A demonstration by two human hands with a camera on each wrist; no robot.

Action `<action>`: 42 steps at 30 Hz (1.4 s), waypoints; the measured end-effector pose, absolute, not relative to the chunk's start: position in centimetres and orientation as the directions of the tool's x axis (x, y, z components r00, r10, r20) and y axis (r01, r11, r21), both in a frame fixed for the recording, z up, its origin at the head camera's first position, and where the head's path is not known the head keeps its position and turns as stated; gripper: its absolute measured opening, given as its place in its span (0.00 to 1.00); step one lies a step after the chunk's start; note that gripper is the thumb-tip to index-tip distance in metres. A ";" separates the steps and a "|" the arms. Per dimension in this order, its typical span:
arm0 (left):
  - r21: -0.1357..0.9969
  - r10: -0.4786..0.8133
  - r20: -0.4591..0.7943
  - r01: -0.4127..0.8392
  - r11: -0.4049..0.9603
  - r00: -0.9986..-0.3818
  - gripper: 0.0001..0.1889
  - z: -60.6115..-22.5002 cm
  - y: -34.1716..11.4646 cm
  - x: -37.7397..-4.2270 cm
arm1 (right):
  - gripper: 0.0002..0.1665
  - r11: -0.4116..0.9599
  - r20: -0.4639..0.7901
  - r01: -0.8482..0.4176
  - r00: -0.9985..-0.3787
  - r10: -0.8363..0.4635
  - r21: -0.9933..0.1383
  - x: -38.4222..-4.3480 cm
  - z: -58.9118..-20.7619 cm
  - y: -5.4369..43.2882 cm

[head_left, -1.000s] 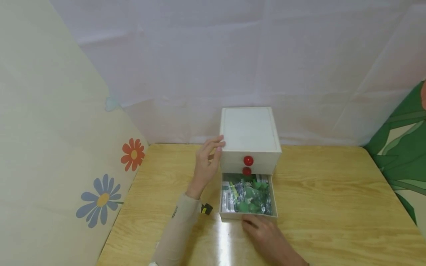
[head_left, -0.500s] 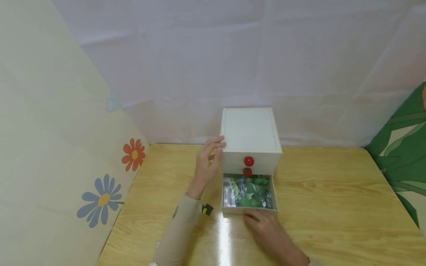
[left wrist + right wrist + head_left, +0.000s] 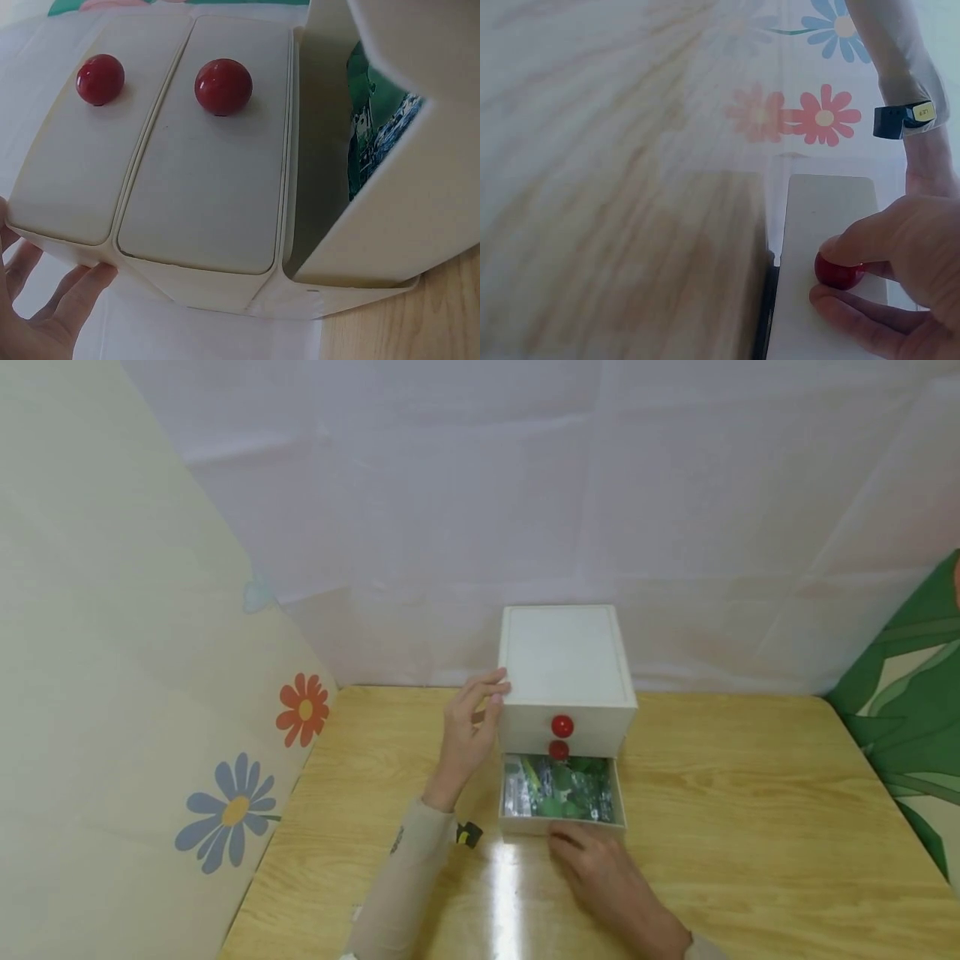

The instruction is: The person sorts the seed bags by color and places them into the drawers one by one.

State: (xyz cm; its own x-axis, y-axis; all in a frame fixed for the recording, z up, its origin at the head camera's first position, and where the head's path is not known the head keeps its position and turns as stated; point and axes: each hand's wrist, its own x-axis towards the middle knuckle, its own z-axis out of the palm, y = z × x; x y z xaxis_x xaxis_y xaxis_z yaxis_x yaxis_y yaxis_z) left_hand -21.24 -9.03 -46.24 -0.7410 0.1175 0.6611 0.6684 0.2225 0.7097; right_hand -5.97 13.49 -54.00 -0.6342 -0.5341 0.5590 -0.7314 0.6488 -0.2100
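A small white drawer cabinet stands at the back of the table. Its two upper drawers are closed, each with a red knob. The bottom drawer is pulled partly out and contains shiny packets with green leafy prints. My left hand rests with extended fingers against the cabinet's left side near the front top corner. Below the drawer front, my right hand pinches the bottom drawer's red knob between thumb and fingers, as the right wrist view shows.
The wooden table extends to both sides of the cabinet. A black wrist-camera strap piece shows beside the left forearm. Behind the cabinet hangs a pale cloth; a flower-printed panel borders the left side.
The bottom drawer has slid inward toward the cabinet, with my right hand moving along on its knob. My left hand has stayed against the cabinet's side.
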 end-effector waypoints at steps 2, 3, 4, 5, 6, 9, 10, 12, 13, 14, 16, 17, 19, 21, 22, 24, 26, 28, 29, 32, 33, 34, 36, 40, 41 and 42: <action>0.710 0.118 0.661 0.668 0.222 -0.741 0.10 -46.2 -9.1 -21.2 | 0.13 0.648 0.569 -0.733 -0.629 -0.531 -0.206 -6.2 -54.0 13.4; 0.710 0.119 0.661 0.669 0.221 -0.741 0.10 -46.2 -9.1 -21.2 | 0.13 0.648 0.575 -0.734 -0.625 -0.528 -0.202 -6.3 -54.0 13.4; 0.709 0.120 0.661 0.669 0.222 -0.740 0.10 -46.2 -9.1 -21.2 | 0.13 0.649 0.580 -0.734 -0.622 -0.526 -0.198 -6.4 -54.0 13.4; 0.708 0.120 0.662 0.669 0.224 -0.740 0.10 -46.2 -9.1 -21.2 | 0.13 0.650 0.585 -0.734 -0.620 -0.523 -0.196 -6.6 -54.0 13.4; 0.708 0.120 0.662 0.670 0.224 -0.740 0.10 -46.2 -9.1 -21.2 | 0.13 0.651 0.590 -0.734 -0.617 -0.521 -0.193 -6.7 -54.1 13.4; 0.706 0.122 0.662 0.670 0.228 -0.739 0.11 -46.2 -9.1 -21.3 | 0.13 0.653 0.598 -0.733 -0.614 -0.515 -0.191 -7.0 -54.2 13.4; 0.706 0.123 0.662 0.670 0.230 -0.740 0.11 -46.2 -9.2 -21.3 | 0.13 0.653 0.599 -0.733 -0.614 -0.515 -0.189 -7.1 -54.2 13.4; 0.706 0.125 0.661 0.670 0.232 -0.740 0.11 -46.2 -9.2 -21.4 | 0.13 0.655 0.600 -0.732 -0.614 -0.513 -0.189 -7.2 -54.2 13.4; 0.706 0.125 0.660 0.668 0.235 -0.741 0.11 -46.2 -9.2 -21.3 | 0.14 0.655 0.600 -0.731 -0.615 -0.513 -0.190 -7.3 -54.2 13.4; 0.706 0.126 0.660 0.668 0.234 -0.741 0.11 -46.2 -9.2 -21.4 | 0.14 0.656 0.599 -0.731 -0.615 -0.512 -0.190 -7.4 -54.3 13.4; 0.706 0.125 0.659 0.668 0.235 -0.741 0.11 -46.2 -9.2 -21.4 | 0.14 0.657 0.599 -0.730 -0.616 -0.511 -0.190 -7.5 -54.3 13.4; 0.706 0.125 0.660 0.669 0.234 -0.741 0.11 -46.2 -9.2 -21.4 | 0.14 0.657 0.598 -0.729 -0.617 -0.510 -0.191 -7.5 -54.3 13.4; 0.707 0.123 0.660 0.669 0.229 -0.741 0.11 -46.2 -9.2 -21.4 | 0.14 0.658 0.598 -0.729 -0.617 -0.511 -0.191 -7.6 -54.3 13.4; 0.707 0.121 0.663 0.671 0.223 -0.739 0.10 -46.2 -9.2 -21.4 | 0.14 0.659 0.597 -0.727 -0.620 -0.509 -0.193 -7.7 -54.3 13.4; 0.707 0.120 0.664 0.671 0.222 -0.738 0.11 -46.2 -9.2 -21.4 | 0.13 0.659 0.595 -0.726 -0.622 -0.509 -0.195 -7.8 -54.3 13.4; 0.706 0.118 0.666 0.673 0.219 -0.737 0.10 -46.3 -9.2 -21.5 | 0.13 0.660 0.591 -0.724 -0.626 -0.509 -0.198 -7.9 -54.3 13.4; 0.705 0.116 0.668 0.675 0.218 -0.735 0.10 -46.3 -9.2 -21.5 | 0.13 0.662 0.586 -0.722 -0.630 -0.510 -0.201 -8.0 -54.2 13.4; 0.703 0.116 0.668 0.675 0.224 -0.735 0.11 -46.3 -9.2 -21.5 | 0.13 0.663 0.581 -0.721 -0.633 -0.511 -0.202 -8.2 -54.1 13.4; 0.703 0.117 0.668 0.674 0.226 -0.735 0.11 -46.3 -9.2 -21.5 | 0.13 0.664 0.581 -0.720 -0.634 -0.511 -0.202 -8.2 -54.1 13.4; 0.702 0.118 0.666 0.672 0.238 -0.737 0.11 -46.3 -9.2 -21.5 | 0.14 0.665 0.577 -0.719 -0.636 -0.513 -0.202 -8.3 -54.0 13.4; 0.701 0.119 0.664 0.671 0.242 -0.738 0.11 -46.3 -9.2 -21.5 | 0.14 0.667 0.575 -0.717 -0.638 -0.512 -0.202 -8.4 -54.0 13.4; 0.700 0.119 0.664 0.670 0.245 -0.738 0.11 -46.3 -9.2 -21.5 | 0.14 0.668 0.572 -0.716 -0.641 -0.512 -0.203 -8.4 -54.0 13.4; 0.700 0.117 0.665 0.670 0.246 -0.738 0.11 -46.4 -9.1 -21.5 | 0.14 0.675 0.562 -0.709 -0.649 -0.512 -0.205 -8.5 -54.0 13.4; 0.705 0.113 0.661 0.666 0.246 -0.742 0.12 -46.4 -9.0 -21.4 | 0.15 0.681 0.551 -0.700 -0.663 -0.508 -0.215 -8.7 -54.1 13.4; 0.706 0.111 0.660 0.664 0.245 -0.743 0.11 -46.4 -9.0 -21.4 | 0.15 0.683 0.547 -0.697 -0.667 -0.506 -0.218 -8.8 -54.1 13.4; 0.707 0.110 0.660 0.664 0.245 -0.743 0.11 -46.4 -9.0 -21.4 | 0.15 0.683 0.544 -0.696 -0.669 -0.506 -0.221 -8.8 -54.1 13.4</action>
